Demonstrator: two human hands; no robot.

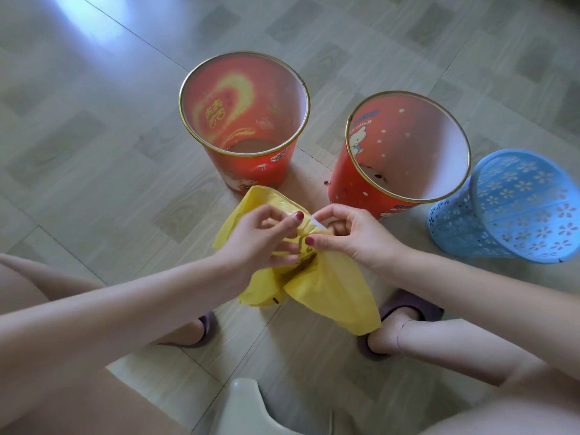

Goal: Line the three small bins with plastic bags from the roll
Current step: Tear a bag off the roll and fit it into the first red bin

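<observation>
centre frame: my left hand (260, 237) and right hand (351, 233) both pinch the yellow bag (329, 290). above stand two red bins (251, 171) (354, 189) (right one's mirrored print unreadable); blue bin (502, 215) far right, all unlined.

Middle red bin (370, 196): "Hello", mirrored, showing through far inner wall; following word unreadable. Left red bin (251, 171): yellow characters inside, not legible.

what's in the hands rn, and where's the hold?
Both hands pinch the yellow plastic bag at its bunched upper part: left hand on the left side, right hand on the right. The rest hangs loose below.
</observation>
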